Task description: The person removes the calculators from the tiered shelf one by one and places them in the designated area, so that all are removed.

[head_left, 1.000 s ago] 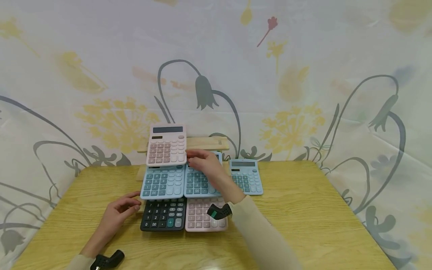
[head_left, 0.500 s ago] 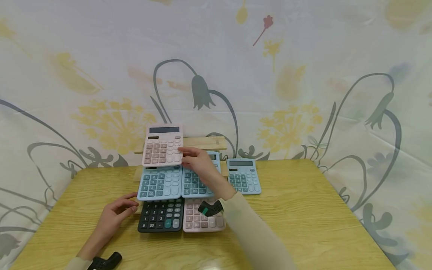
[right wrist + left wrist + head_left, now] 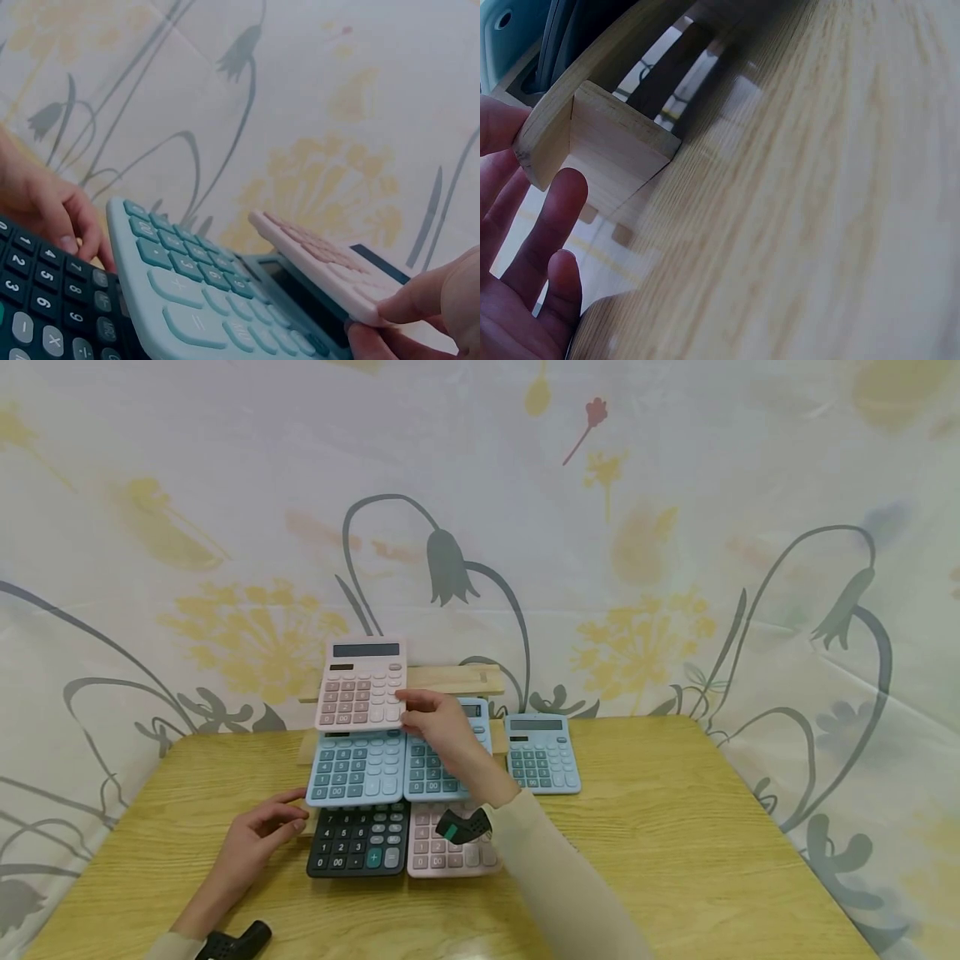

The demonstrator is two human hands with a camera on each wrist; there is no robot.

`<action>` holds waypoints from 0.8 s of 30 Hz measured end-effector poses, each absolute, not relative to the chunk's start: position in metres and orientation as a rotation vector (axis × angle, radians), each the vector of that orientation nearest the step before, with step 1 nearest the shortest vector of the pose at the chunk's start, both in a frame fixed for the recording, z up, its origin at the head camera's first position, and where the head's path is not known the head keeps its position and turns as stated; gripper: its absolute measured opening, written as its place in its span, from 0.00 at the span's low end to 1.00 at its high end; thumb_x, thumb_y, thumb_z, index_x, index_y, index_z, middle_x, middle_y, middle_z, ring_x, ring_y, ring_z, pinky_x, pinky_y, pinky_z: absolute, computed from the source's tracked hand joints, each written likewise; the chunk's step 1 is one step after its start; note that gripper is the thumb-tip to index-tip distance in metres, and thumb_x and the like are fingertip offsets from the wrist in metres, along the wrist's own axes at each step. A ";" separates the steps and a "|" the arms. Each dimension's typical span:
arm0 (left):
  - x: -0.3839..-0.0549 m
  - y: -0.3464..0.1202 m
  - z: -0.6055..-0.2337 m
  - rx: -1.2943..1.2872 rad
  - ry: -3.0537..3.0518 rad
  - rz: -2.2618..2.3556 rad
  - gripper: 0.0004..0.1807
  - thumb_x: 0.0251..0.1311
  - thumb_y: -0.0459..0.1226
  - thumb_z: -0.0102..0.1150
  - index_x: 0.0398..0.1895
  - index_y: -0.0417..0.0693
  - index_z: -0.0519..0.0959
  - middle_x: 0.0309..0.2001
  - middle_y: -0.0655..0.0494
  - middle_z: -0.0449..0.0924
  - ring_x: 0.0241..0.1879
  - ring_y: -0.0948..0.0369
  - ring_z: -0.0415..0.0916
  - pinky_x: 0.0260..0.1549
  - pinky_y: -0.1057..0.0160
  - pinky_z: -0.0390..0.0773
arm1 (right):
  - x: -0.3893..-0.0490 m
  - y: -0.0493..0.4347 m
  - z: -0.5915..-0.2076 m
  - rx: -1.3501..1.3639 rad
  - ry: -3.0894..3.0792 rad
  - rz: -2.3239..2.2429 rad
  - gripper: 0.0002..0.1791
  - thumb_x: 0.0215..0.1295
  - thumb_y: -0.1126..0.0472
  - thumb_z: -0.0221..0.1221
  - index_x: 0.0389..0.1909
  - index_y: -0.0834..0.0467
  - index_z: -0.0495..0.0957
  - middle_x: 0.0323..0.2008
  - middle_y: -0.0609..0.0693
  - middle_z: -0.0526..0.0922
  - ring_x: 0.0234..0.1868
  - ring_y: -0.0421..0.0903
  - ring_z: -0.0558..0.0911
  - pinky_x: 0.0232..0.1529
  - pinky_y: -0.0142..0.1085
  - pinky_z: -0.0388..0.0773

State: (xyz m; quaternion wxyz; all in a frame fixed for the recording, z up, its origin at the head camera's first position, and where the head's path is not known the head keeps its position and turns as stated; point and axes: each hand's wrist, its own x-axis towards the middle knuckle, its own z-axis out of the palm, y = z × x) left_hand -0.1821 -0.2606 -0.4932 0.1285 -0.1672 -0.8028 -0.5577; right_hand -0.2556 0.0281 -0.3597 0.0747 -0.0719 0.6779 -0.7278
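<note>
My right hand (image 3: 442,731) pinches the lower right edge of a pink calculator (image 3: 362,683), on the top tier of a wooden stand. In the right wrist view, the thumb lies on the face of this calculator (image 3: 322,262) and fingers are beneath it. Below it stands a blue calculator (image 3: 356,768); a second blue calculator (image 3: 431,772) beside it is partly covered by my right hand. My left hand (image 3: 251,839) rests at the left end of the stand. In the left wrist view, a fingertip touches the wooden stand (image 3: 615,131) and the other fingers are loosely spread.
The lowest tier bears a black calculator (image 3: 358,843) and another pink calculator (image 3: 450,847), partly behind my right wrist. A third blue calculator (image 3: 542,756) leans to the right of the stand, on the wooden table (image 3: 660,843). A flower-patterned cloth (image 3: 675,527) hangs behind the table.
The view has shifted slightly. My right fingers have moved from beside the upper pink calculator's right edge to grip its lower right corner. The left hand stays at the stand's end.
</note>
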 end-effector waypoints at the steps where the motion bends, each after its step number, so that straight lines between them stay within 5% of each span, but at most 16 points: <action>1: -0.182 -0.261 -0.493 -0.487 -2.337 -1.619 0.03 0.63 0.25 0.62 0.37 0.35 0.83 0.52 0.80 0.75 0.51 0.78 0.73 0.39 0.74 0.76 | -0.256 0.028 -0.360 -0.216 2.037 -2.182 0.19 0.68 0.71 0.58 0.58 0.59 0.81 0.53 0.51 0.79 0.48 0.45 0.80 0.52 0.36 0.78; 24: -0.182 -0.261 -0.493 -0.477 -2.343 -1.615 0.03 0.63 0.25 0.62 0.36 0.35 0.83 0.52 0.80 0.76 0.51 0.78 0.74 0.38 0.73 0.76 | -0.245 0.045 -0.355 -0.205 2.049 -2.205 0.18 0.69 0.72 0.56 0.58 0.62 0.79 0.51 0.56 0.79 0.45 0.47 0.81 0.46 0.38 0.81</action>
